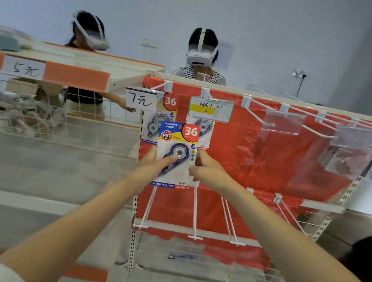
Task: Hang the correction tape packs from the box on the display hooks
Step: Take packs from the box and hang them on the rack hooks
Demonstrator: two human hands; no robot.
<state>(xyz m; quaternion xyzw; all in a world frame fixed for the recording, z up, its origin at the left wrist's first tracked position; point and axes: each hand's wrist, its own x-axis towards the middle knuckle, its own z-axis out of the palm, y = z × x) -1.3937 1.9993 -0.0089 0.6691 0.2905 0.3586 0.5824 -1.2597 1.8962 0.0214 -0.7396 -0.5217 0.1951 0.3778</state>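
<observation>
Both hands are holding one correction tape pack (176, 153) upright in front of the red display panel (260, 154). The left hand (154, 164) is gripping the pack's left edge, thumb lying across the clear blister over the tape wheel. The right hand (207, 170) is pinching the right edge, fingers curled behind the card. The box is not in view.

Step in hand, as judged: threading the pack's top hole onto a hook. The hole itself is too small to make out. Directly above and behind the grip, two hung packs are sitting: one (157, 123) up and to the left, one (201, 126) up and to the right, under a green price tag (210, 109). The held pack is overlapping both, so which hook is meant cannot be told.

To do it well: keep the card square to the hook, lift until the hole is meeting the hook tip, then push away from the body along the wire. The thumb on the blister is giving good tilt control; the right pinch should stay near the edge, so the card is not bowing.

Edges and room: the white upper rail (232, 91) is running above the grip. Empty hooks (259, 116) are projecting up and to the right. Below the grip, lower hooks (195, 211) are sticking out toward the forearms; wrists should be staying above them. Left of the grip, a wire basket (44, 111) is well apart.
</observation>
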